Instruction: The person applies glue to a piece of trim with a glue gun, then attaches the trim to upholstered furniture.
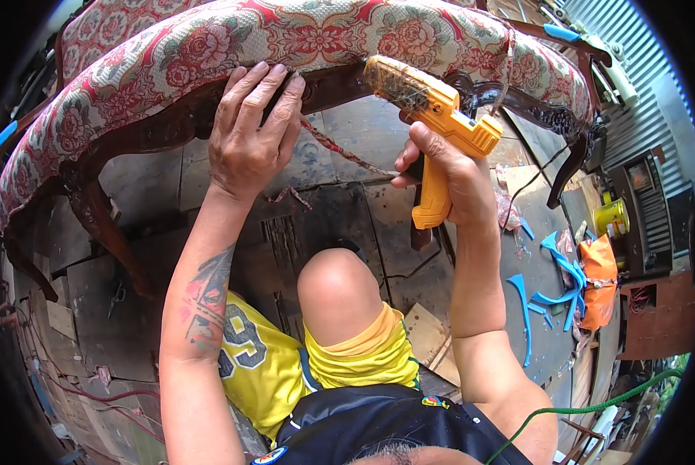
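Observation:
Across the top stretches a floral upholstered seat (309,39) with a dark carved wooden rail (150,128) below its fabric. My left hand (251,136) rests against the seat's lower edge, fingers extended over where fabric meets wood. From beside those fingers a thin red-and-beige braided trim (344,153) hangs down and runs toward the right. My right hand (464,182) grips a yellow hot glue gun (444,112) by its handle. The gun's front end, coated in brown, stringy residue, is close to the seat edge; whether it touches cannot be made out.
Blue curved strips (568,291) and an orange bag (598,271) lie on the floor at right, near a yellow container (611,217). Scissors (116,296) are at left. A green cord (595,407) crosses the lower right. Seat legs (103,225) stand at left.

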A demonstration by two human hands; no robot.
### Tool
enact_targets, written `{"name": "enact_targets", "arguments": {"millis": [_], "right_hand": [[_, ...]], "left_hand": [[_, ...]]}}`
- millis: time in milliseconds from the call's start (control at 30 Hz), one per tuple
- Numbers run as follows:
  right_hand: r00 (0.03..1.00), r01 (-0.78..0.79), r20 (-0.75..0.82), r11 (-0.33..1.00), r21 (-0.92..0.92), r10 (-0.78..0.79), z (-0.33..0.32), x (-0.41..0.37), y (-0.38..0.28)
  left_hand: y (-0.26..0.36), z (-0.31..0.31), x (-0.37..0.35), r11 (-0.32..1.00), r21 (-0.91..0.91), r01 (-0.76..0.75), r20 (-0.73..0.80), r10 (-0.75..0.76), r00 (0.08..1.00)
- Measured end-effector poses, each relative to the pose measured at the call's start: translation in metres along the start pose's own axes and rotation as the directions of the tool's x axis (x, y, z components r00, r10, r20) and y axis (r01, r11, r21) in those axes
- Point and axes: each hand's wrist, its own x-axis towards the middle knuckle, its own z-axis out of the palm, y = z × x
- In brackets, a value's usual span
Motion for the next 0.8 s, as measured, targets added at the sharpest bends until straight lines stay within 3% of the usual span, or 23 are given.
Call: {"name": "enact_targets", "arguments": {"millis": [67, 267, 300, 333, 400, 467, 533, 600, 633, 667, 700, 767, 800], "right_hand": [[1.000, -0.008, 0.011, 0.994, -0.107, 0.009, 0.000, 0.000, -0.006], [0.996, 0.090, -0.015, 0.994, -0.063, -0.091, -0.009, -0.030, -0.008], [0.989, 0.144, -0.014, 0.970, -0.195, -0.150, -0.018, -0.043, -0.007], [0.988, 0.145, -0.017, 0.970, -0.196, -0.151, -0.026, -0.056, -0.005], [0.889, 0.371, -0.184, 0.895, -0.248, -0.419, -0.044, -0.085, 0.003], [0.831, 0.333, -0.253, 0.808, -0.486, -0.495, -0.099, -0.117, 0.013], [0.699, -0.099, -0.520, 0.653, -0.751, -0.492, -0.168, -0.155, 0.035], [0.640, -0.169, -0.242, 0.174, -0.970, -0.729, -0.211, -0.192, 0.058], [0.686, -0.372, -0.489, 0.318, -0.872, -0.538, -0.239, -0.222, 0.083], [0.660, -0.572, -0.690, 0.396, -0.718, -0.297, -0.266, -0.259, 0.115], [0.658, -0.647, -0.715, 0.307, -0.698, -0.237, -0.283, -0.298, 0.151], [0.483, -0.863, -0.872, 0.125, -0.490, -0.079, -0.312, -0.378, 0.234], [0.316, -0.945, -0.944, 0.118, -0.305, 0.094, -0.307, -0.405, 0.255]], "left_hand": [[0.000, 0.000, 0.001, 1.000, 0.001, 0.001, -0.005, -0.001, 1.000], [-0.001, -0.003, 0.001, 1.000, -0.008, 0.004, 0.016, -0.004, 1.000], [-0.001, -0.003, 0.001, 1.000, -0.006, -0.003, 0.012, 0.003, 1.000], [-0.002, -0.002, 0.001, 1.000, -0.003, -0.010, 0.009, 0.011, 1.000], [-0.002, -0.002, 0.001, 1.000, -0.001, -0.012, 0.007, 0.012, 1.000], [-0.002, -0.001, 0.000, 1.000, 0.000, -0.017, 0.011, 0.017, 1.000], [-0.002, 0.000, 0.000, 1.000, 0.011, -0.027, -0.006, 0.027, 1.000], [-0.002, 0.000, 0.000, 0.999, 0.022, -0.037, -0.001, 0.037, 0.999], [-0.002, 0.000, 0.001, 0.999, 0.025, -0.037, -0.003, 0.037, 0.999], [-0.001, 0.000, 0.000, 0.999, 0.028, -0.035, -0.004, 0.035, 0.999], [0.000, 0.000, 0.000, 0.998, 0.041, -0.039, -0.001, 0.039, 0.999], [0.001, 0.000, 0.001, 0.999, 0.025, -0.029, -0.013, 0.029, 0.999], [0.001, 0.000, 0.001, 0.999, 0.037, -0.032, -0.008, 0.032, 0.999]]}}
